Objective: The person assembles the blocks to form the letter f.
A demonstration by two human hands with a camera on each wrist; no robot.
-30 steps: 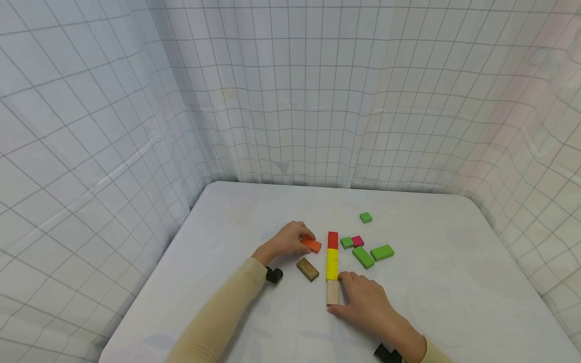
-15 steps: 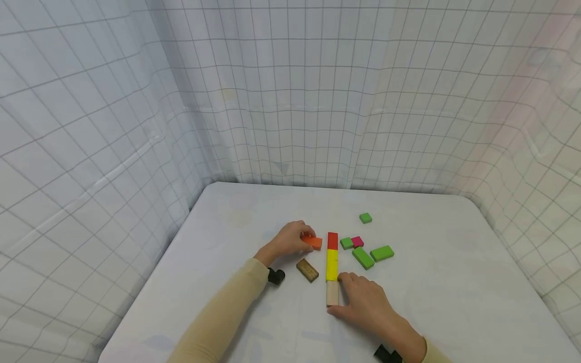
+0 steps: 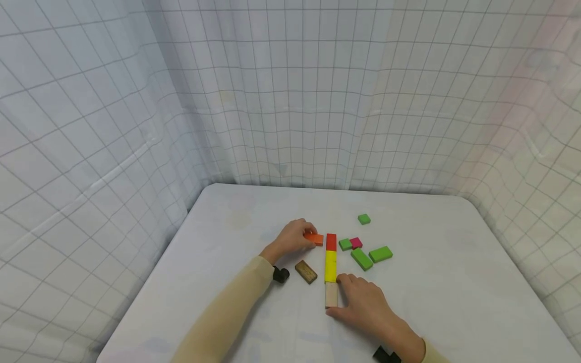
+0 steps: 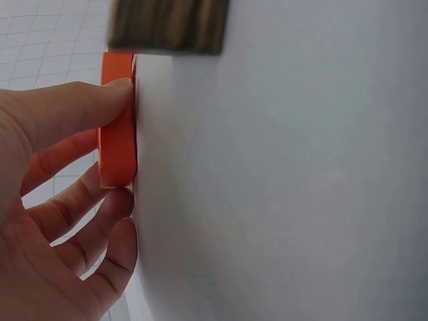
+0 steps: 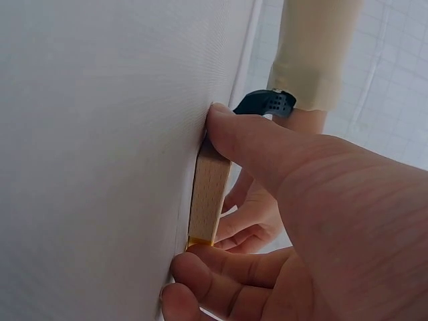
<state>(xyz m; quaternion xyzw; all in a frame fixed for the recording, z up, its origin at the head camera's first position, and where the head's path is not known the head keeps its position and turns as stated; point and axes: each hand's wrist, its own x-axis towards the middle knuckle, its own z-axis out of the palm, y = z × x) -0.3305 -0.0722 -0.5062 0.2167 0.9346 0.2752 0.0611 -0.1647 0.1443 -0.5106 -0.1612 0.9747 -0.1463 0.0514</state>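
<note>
My left hand [image 3: 292,238] pinches an orange block [image 3: 319,240] between thumb and fingers, flat at the table, just left of the red block's far end. In the left wrist view the thumb lies across the orange block [image 4: 118,154]. A straight row runs away from me: a plain wooden block [image 3: 331,295], yellow [image 3: 330,266], then a red block [image 3: 331,241]. My right hand [image 3: 365,302] grips the plain block at the row's near end, thumb on its near face and fingers by the yellow joint. The right wrist view shows that plain block [image 5: 209,194] between thumb and fingertips.
A dark brown wooden block [image 3: 306,271] lies slanted between my left forearm and the row. Right of the row are several green blocks [image 3: 361,259] and a small pink block [image 3: 356,243]. A lone green square [image 3: 364,219] sits farther back. Gridded white curtains [image 3: 290,101] surround the table.
The orange block has turned from slanted to nearly square with the row. With my left hand, it has shifted slightly away and right, closer to the red block. My right hand keeps its place.
</note>
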